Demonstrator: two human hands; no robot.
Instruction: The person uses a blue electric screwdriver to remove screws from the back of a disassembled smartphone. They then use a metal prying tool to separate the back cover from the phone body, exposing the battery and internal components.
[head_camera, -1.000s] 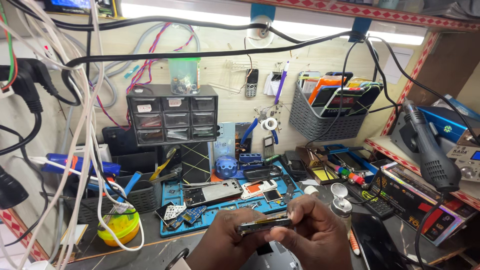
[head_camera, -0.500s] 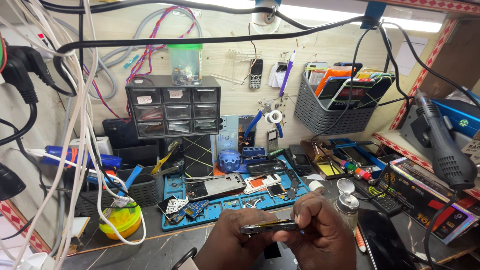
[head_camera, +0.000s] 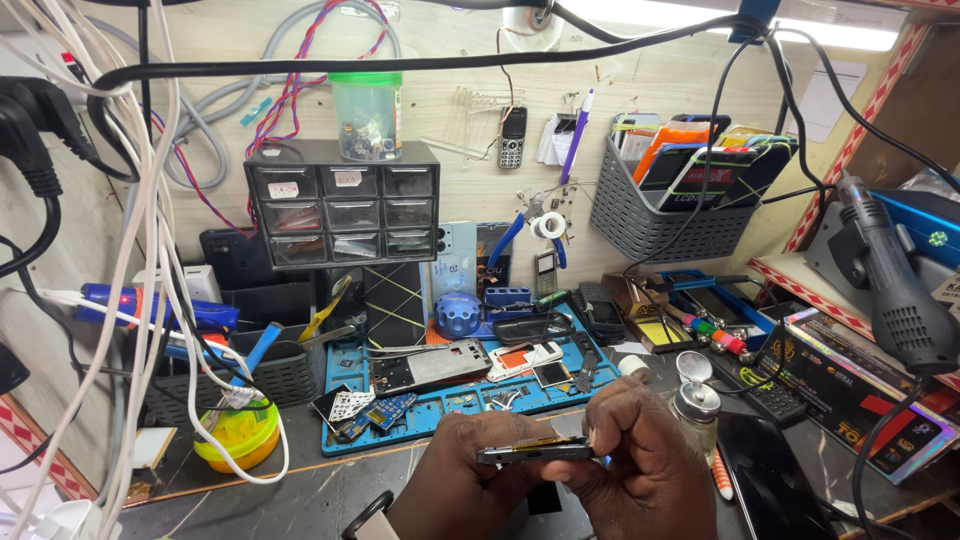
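Head view, single entry.

Item held: a slim phone frame (head_camera: 535, 451), grey with a yellow strip along its upper edge, kept edge-on and roughly level at 6 o'clock in the picture, above the dark bench and just in front of the blue work mat (head_camera: 455, 398).

Left hand (head_camera: 455, 475): placed at 7 o'clock of the frame, fingers curled and closed on its left end, knuckles raised.

Right hand (head_camera: 640, 465): placed at 4 o'clock of the frame, fingers pressed together and pinching the right end, a fingertip set at the top edge near the corner. Whether a small tool is held there cannot be told.

Handling note, as a judgement: the frame is best kept supported at both ends, pressure applied lightly along the seam and not across the thin middle, so that bending is avoided.

Surroundings: a small drawer cabinet (head_camera: 340, 205) at 11 o'clock; a grey wall basket (head_camera: 655, 215) at 1 o'clock; a hot-air handpiece (head_camera: 895, 285) at 3 o'clock; a metal-capped bottle (head_camera: 693, 398) just beside the right hand; a yellow-green tub (head_camera: 238, 438) at 9 o'clock.
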